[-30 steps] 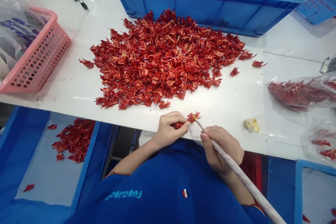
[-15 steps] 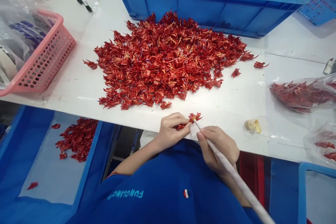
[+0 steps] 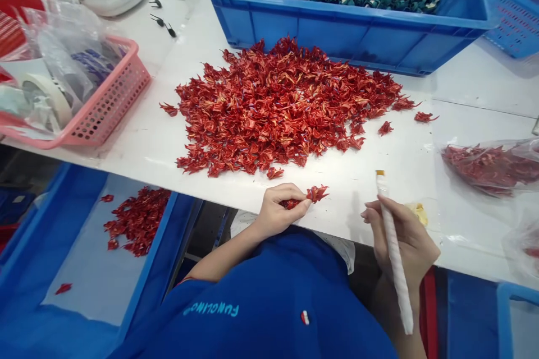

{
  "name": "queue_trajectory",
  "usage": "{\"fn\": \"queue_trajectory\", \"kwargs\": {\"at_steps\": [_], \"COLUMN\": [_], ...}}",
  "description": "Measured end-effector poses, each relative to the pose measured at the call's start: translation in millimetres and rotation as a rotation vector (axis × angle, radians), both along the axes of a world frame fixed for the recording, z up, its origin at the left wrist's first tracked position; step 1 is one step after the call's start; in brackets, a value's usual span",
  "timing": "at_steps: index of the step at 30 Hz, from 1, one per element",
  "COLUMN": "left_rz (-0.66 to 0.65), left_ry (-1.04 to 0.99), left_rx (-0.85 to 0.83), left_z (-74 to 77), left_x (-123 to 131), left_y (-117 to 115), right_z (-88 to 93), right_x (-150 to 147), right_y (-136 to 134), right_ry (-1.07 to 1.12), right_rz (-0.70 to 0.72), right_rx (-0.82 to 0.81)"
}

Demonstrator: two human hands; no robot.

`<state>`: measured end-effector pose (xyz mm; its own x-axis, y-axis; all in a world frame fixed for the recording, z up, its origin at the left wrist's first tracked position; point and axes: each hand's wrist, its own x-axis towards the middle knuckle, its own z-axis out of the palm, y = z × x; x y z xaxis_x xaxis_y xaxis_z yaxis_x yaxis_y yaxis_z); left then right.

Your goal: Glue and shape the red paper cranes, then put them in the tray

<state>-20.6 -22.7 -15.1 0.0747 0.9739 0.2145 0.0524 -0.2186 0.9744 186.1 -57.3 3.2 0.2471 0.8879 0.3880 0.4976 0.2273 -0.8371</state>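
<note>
Head view — right hand (image 3: 410,247) holds stick (image 3: 393,252), tip forward

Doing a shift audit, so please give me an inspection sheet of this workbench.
Surface: white table, with loose red pieces lying on it.
Job's things: red folded piece; white wrapped stick with a yellow tip.
Hands: left hand pinches the piece; right hand holds the stick apart from it.
Clutter: red pile, pink basket, plastic bag.
Cables: nothing seen.
Surroundings: blue crate of green pieces; blue tray below.
</note>
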Motion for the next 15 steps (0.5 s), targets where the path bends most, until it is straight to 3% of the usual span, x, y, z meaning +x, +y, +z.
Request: {"fn": "queue_trajectory", "kwargs": {"at_steps": [9,10,12,15], "left_rz": [0.036,0.077,0.240,0.699], "left_ry": [0.021,0.042,0.114,0.338], "left_rx": [-0.053,-0.035,0.045,0.175], "left_z": [2.5,2.6,0.2,-10.7], "left_x": [-8,-12,-26,-64], "left_y": [-10,-13,-22,-36], "right_z": [1.6,2.7,4.1,-2.0], "right_x": [29,29,26,27], "right_y": [22,23,23,20], "right_ry": [0.396,0.377,0.223,-0.099], "right_rz": [0.219,0.171,0.026,0.022], "right_rx": [-0.009,-0.029,-0.072,-0.147]}}
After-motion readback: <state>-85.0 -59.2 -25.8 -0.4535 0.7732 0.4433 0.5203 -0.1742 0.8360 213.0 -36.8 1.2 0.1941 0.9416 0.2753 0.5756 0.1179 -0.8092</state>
